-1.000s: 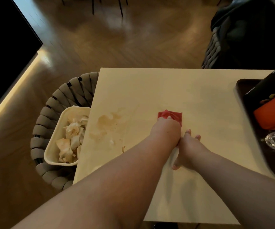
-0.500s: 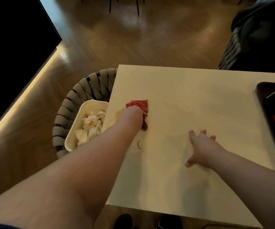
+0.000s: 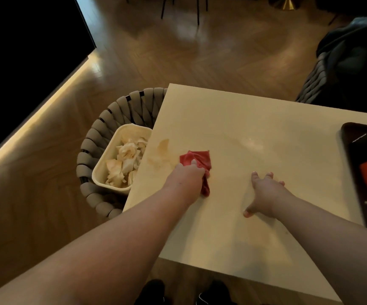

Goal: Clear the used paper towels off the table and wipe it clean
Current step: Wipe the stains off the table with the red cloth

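Reads as a café or dining lounge: herringbone wood floor (image 3: 200, 62), woven-rope chair (image 3: 109, 113) beside a pale desk (image 3: 244, 128), dark serving tray (image 3: 350, 130), lit strip (image 3: 35, 116) along the wall base.

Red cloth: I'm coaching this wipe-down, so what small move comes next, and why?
Probably sweep the red cloth, held by the left hand, leftward across the brown stain: it shows just beside the cloth, near the table edge. The right hand rests flat.

Bin (image 3: 103, 172) left of table (image 3: 255, 133)
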The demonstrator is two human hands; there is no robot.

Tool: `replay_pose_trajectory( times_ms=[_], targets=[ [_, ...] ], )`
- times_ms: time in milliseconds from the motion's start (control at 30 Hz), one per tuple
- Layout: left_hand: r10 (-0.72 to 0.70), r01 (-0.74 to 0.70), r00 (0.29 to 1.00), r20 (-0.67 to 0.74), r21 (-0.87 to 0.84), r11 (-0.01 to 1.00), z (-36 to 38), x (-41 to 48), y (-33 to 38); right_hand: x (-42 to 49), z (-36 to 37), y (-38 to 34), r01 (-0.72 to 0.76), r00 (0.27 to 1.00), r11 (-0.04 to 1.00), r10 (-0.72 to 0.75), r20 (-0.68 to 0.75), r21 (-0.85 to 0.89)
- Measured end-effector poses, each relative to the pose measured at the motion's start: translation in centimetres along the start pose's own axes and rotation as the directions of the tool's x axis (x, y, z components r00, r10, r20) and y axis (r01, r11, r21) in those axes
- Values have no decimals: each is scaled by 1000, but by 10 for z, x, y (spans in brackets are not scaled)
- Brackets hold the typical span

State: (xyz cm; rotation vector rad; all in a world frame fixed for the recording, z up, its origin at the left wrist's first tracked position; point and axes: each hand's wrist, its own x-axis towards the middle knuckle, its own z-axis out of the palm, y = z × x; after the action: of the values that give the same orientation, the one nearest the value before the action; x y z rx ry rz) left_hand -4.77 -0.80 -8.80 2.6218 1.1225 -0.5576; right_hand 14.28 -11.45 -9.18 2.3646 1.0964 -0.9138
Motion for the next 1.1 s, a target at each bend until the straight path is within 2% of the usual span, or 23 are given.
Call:
replay_pose_trajectory(
  times_ms=[167, 267, 333, 400, 433, 500, 567, 633, 667, 767, 833, 967, 1100],
  targets=[
    [124, -124, 992, 3, 20, 992, 22, -27, 21, -12, -6, -7, -43, 999, 999, 43, -25, -22],
    [130, -132, 991, -24, -149, 980, 20, -46, 11, -23, -3, -24, -30, 994, 996, 21, -106, -87],
    [87, -132, 983, -159, -295, 946, 16, -64, -5, -32, 4, -46, 147, 976, 981, -165, -140, -130],
    [-89, -57, 955, -283, -469, 881, 17, -88, -28, -43, 11, -71, 401, 905, 911, -410, -117, -90],
    [-193, 14, 940, -281, -536, 844, 21, -100, -40, -47, 14, -82, 467, 877, 881, -473, -89, -78],
    [-368, 204, 913, -176, -585, 785, 31, -122, -68, -48, 17, -99, 480, 873, 873, -485, -55, -88],
    [-488, 373, 871, -50, -579, 725, 39, -138, -92, -45, 15, -111, 455, 880, 878, -469, -81, -147],
    [-533, 472, 843, 71, -572, 671, 43, -145, -107, -44, 10, -118, 441, 880, 876, -464, -97, -195],
    [-521, 506, 842, 138, -536, 675, 44, -146, -110, -44, 6, -121, 429, 887, 886, -450, -106, -178],
    [-450, 545, 837, 311, -393, 741, 52, -145, -106, -50, -5, -121, 365, 924, 930, -368, -106, -53],
    [-428, 561, 820, 380, -379, 736, 61, -142, -103, -60, -3, -121, 338, 934, 936, -346, -90, -99],
    [-421, 534, 823, 380, -267, 803, 66, -132, -105, -83, 33, -128, 335, 935, 926, -349, -55, -176],
    [-455, 608, 776, 437, -324, 725, 65, -123, -108, -106, 69, -161, 323, 946, 937, -317, 67, -134]
  ],
)
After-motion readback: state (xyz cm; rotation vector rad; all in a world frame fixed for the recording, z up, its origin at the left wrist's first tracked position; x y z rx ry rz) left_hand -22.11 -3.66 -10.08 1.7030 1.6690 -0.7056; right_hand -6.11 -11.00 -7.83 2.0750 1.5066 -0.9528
